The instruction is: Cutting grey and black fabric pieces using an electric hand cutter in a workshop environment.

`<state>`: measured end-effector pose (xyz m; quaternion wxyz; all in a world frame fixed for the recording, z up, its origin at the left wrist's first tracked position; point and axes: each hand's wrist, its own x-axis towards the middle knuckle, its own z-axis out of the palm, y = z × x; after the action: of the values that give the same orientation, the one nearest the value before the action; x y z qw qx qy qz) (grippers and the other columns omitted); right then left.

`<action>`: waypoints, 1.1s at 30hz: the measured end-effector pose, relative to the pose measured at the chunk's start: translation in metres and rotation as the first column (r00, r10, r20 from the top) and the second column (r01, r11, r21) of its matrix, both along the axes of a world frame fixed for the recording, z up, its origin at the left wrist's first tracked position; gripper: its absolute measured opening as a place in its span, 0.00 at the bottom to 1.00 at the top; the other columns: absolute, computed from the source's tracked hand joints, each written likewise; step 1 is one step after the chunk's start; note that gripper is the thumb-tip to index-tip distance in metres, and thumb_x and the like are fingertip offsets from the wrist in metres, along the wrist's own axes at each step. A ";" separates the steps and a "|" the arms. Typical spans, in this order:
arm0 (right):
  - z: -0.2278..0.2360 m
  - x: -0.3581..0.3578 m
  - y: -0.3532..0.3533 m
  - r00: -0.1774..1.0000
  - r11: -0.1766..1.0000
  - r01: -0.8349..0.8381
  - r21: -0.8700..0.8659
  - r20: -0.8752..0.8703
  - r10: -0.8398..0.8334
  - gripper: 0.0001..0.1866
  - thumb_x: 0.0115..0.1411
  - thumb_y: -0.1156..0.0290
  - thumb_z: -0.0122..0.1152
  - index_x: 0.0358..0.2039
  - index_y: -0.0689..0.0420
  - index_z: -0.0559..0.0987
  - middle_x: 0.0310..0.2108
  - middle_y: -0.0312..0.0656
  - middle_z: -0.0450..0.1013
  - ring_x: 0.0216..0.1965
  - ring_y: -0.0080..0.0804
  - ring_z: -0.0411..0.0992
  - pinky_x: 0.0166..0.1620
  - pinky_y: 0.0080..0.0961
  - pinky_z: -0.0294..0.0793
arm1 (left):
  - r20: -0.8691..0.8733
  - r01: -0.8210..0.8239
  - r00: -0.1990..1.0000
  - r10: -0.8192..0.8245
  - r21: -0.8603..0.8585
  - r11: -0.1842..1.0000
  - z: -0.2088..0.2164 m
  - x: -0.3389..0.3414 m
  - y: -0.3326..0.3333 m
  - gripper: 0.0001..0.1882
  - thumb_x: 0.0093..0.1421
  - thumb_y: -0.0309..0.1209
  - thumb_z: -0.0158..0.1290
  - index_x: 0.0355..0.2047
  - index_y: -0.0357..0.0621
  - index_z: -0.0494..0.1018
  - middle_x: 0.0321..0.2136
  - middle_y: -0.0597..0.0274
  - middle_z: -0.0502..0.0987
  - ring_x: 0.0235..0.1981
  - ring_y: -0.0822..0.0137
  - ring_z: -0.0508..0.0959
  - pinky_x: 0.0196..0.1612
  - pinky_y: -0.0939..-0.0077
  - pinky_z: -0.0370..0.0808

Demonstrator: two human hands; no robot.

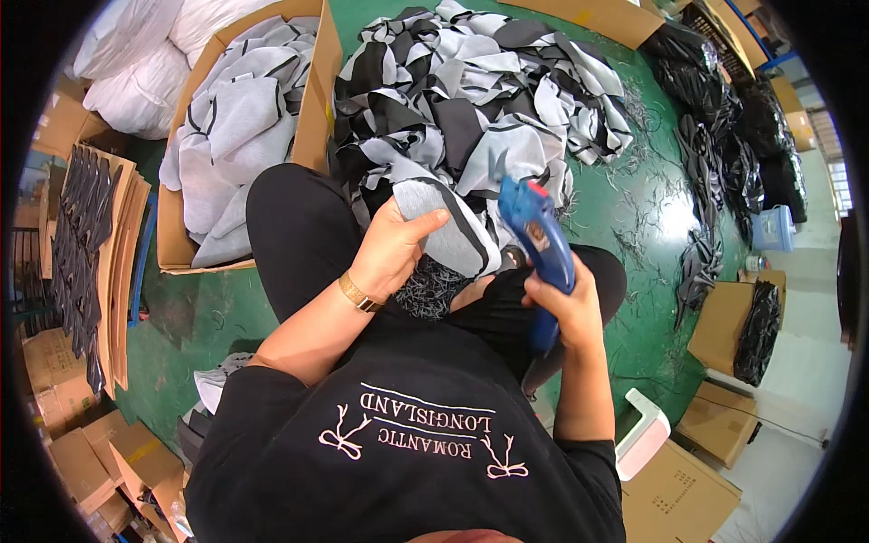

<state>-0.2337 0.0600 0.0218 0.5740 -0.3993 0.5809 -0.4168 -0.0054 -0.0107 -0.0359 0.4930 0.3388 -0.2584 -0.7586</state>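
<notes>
One step in hand, apparently trimming; next move calls for a taut edge and a steady cut. Fabric piece [441,228], grey, black-bordered: one, between the knees [291,206], pinched by left hand's [396,242] closed thumb and fingers. Cutter [548,244], blue: one, right hand's [568,291] fingers curled round its body. Carton [317,118] of grey pieces: one. Heap [463,131], grey and black: one, contents uncountable.

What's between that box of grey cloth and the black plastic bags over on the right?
In the head view, a loose heap of grey and black cloth lies there, then green floor strewn with thin dark scraps.
</notes>
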 end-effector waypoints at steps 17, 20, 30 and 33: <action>0.007 -0.008 0.043 0.808 0.982 -0.184 0.045 -0.563 0.177 0.20 0.42 0.70 0.68 0.36 0.63 0.75 0.26 0.49 0.74 0.28 0.36 0.74 0.37 0.29 0.72 | 0.127 -0.057 0.989 0.070 -0.101 0.993 0.010 -0.004 0.000 0.12 0.59 0.20 0.52 0.44 0.37 0.70 0.38 0.64 0.77 0.38 0.74 0.76 0.44 0.77 0.73; 0.005 -0.005 0.043 0.811 0.985 -0.173 0.003 -0.567 0.144 0.18 0.42 0.71 0.67 0.35 0.63 0.75 0.25 0.44 0.72 0.27 0.32 0.70 0.35 0.27 0.70 | 0.116 -0.054 0.991 0.067 -0.111 0.992 0.012 -0.004 0.003 0.13 0.58 0.20 0.53 0.44 0.37 0.70 0.38 0.64 0.77 0.38 0.74 0.76 0.44 0.77 0.72; 0.011 0.002 0.041 0.789 0.988 -0.151 -0.033 -0.606 0.100 0.17 0.42 0.73 0.67 0.34 0.63 0.74 0.23 0.43 0.70 0.25 0.28 0.67 0.33 0.26 0.69 | 0.142 -0.057 0.986 0.085 -0.188 0.980 0.010 -0.007 0.007 0.13 0.59 0.21 0.53 0.45 0.38 0.69 0.38 0.65 0.76 0.39 0.75 0.75 0.45 0.78 0.71; 0.011 0.003 0.040 0.786 0.989 -0.144 -0.045 -0.612 0.087 0.17 0.42 0.73 0.67 0.34 0.63 0.74 0.23 0.43 0.70 0.24 0.28 0.67 0.33 0.26 0.69 | 0.154 -0.046 0.985 0.079 -0.207 0.977 0.009 -0.008 0.008 0.13 0.59 0.22 0.53 0.45 0.38 0.69 0.38 0.66 0.76 0.39 0.75 0.75 0.45 0.78 0.71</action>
<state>-0.2308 0.1004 0.0332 0.3627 -0.5720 0.6899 -0.2557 -0.0132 -0.0029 -0.0271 0.5262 0.3550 -0.3625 -0.6825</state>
